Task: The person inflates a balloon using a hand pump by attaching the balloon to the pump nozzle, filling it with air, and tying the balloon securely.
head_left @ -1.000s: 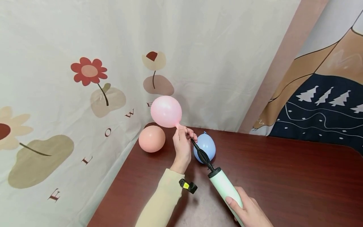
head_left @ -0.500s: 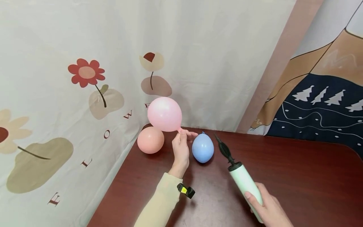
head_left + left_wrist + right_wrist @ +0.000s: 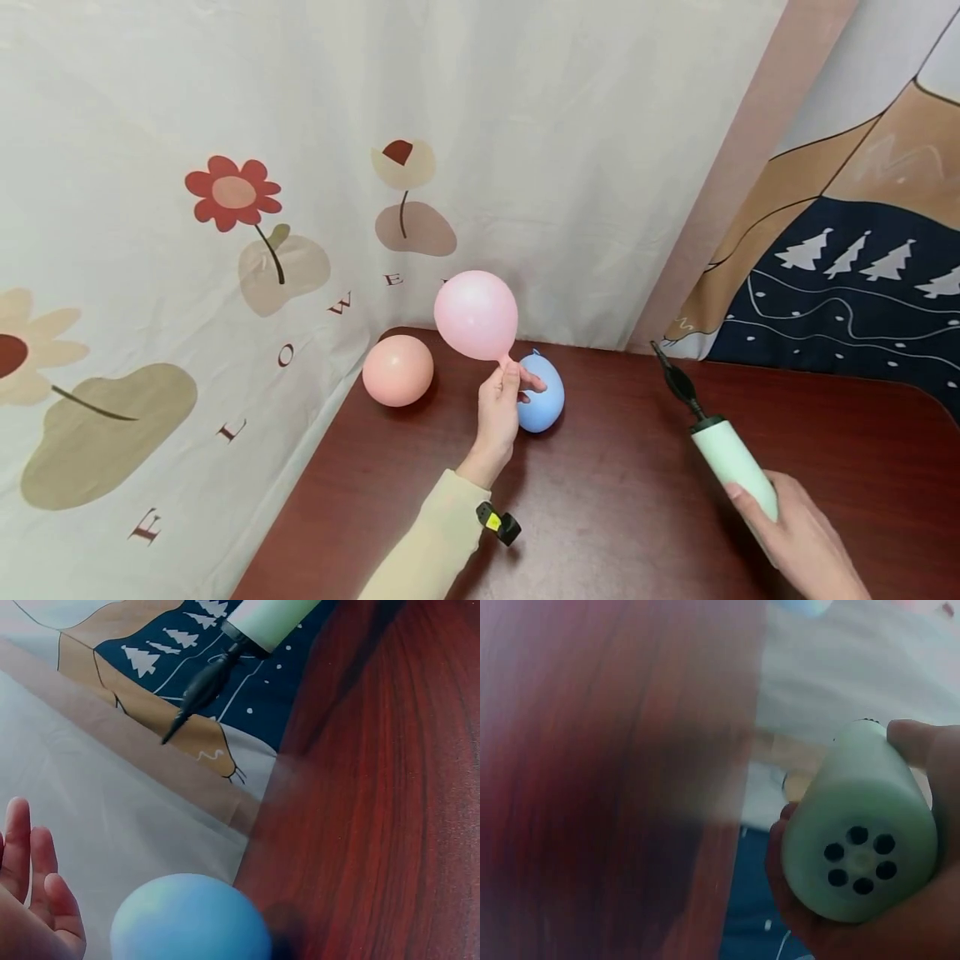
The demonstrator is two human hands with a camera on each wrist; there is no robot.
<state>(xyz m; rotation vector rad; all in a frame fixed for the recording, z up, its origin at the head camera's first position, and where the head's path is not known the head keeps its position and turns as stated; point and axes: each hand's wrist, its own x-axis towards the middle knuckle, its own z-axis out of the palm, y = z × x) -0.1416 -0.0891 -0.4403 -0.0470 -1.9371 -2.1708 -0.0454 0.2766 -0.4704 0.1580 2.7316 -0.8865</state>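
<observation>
In the head view my left hand [image 3: 501, 407] pinches the neck of an inflated pink balloon [image 3: 476, 315], which stands up above the fingers over the table. Behind that hand a blue balloon [image 3: 547, 400] rests on the table, partly covered by the fingers. My right hand [image 3: 798, 525] grips a mint-green balloon pump [image 3: 733, 467] by its body; its black nozzle [image 3: 681, 385] points up and left, well apart from the pink balloon. The right wrist view shows the pump's holed end [image 3: 859, 859] with fingers wrapped around it. A peach balloon [image 3: 398, 371] lies on the table to the left.
The dark red wooden table [image 3: 600, 517] meets a pale curtain [image 3: 570, 208] with printed flowers at the back and left. A dark blue cloth with white trees [image 3: 847, 275] hangs at the right. A black band [image 3: 498, 523] sits on my left sleeve.
The pump's nozzle has come away from the pink balloon's neck, and my right hand has carried the pump to the right. My left hand, with the balloon, has shifted slightly right and down.
</observation>
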